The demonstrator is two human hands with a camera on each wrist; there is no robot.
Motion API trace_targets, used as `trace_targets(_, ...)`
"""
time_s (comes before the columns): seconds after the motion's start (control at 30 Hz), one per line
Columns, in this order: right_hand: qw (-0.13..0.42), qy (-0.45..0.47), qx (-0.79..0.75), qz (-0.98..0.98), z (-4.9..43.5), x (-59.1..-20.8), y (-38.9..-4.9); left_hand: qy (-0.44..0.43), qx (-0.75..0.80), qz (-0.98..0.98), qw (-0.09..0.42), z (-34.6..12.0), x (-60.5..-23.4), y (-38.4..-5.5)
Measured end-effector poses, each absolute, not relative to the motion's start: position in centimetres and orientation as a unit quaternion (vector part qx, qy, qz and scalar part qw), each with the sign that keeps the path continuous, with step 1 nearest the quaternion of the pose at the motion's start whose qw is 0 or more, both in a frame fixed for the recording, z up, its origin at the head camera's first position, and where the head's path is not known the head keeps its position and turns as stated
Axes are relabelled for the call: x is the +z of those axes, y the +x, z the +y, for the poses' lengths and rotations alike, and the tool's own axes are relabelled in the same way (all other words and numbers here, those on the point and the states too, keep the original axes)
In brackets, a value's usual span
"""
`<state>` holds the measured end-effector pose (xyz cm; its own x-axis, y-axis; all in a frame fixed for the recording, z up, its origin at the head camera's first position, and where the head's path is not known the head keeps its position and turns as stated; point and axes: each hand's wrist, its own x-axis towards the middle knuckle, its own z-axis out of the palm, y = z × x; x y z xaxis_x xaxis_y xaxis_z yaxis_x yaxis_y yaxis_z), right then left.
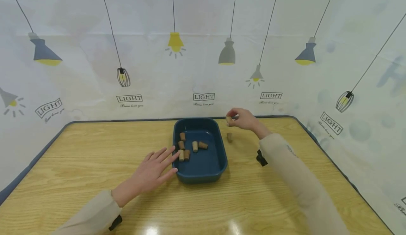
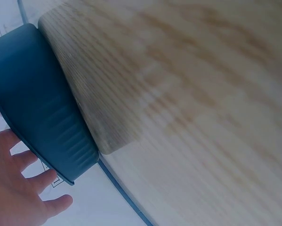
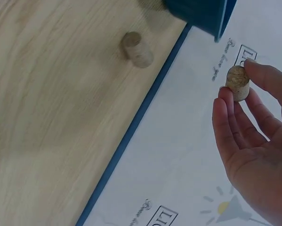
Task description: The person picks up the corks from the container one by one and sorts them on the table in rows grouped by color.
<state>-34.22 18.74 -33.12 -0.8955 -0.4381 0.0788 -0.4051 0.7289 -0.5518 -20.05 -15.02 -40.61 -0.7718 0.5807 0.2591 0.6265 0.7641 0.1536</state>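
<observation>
A blue rectangular tray (image 1: 203, 178) stands on the table with several corks inside, most of them along its left wall and two, a pale cork (image 1: 195, 146) and a brown cork (image 1: 203, 145), nearer the middle. My left hand (image 1: 151, 173) spreads its straight fingers against the tray's left rim. Beyond the tray's right side, my right hand (image 1: 245, 119) pinches a cork (image 3: 237, 84) between thumb and fingertips, above the table. Another cork (image 1: 229, 137) lies on the table just right of the tray, below that hand.
The wooden table (image 1: 104, 143) has a dark blue edge and meets a pale wall covering (image 1: 146, 51) printed with hanging lamps at the back and sides. A black strap (image 1: 261, 158) shows at the right sleeve.
</observation>
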Motion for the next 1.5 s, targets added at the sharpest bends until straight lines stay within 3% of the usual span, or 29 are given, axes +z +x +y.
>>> trace_targets(0.8,0.026,-0.149,-0.364,0.919,23.0,-40.5,-34.2,-0.325,-0.118,-0.933,0.103,-15.0,-40.8,-20.2)
trace_targets(1.5,0.049,-0.1,-0.358,0.927,23.3,-42.0,-34.7,-0.326,-0.116,-0.933,0.1,-15.1,-40.8,-20.2)
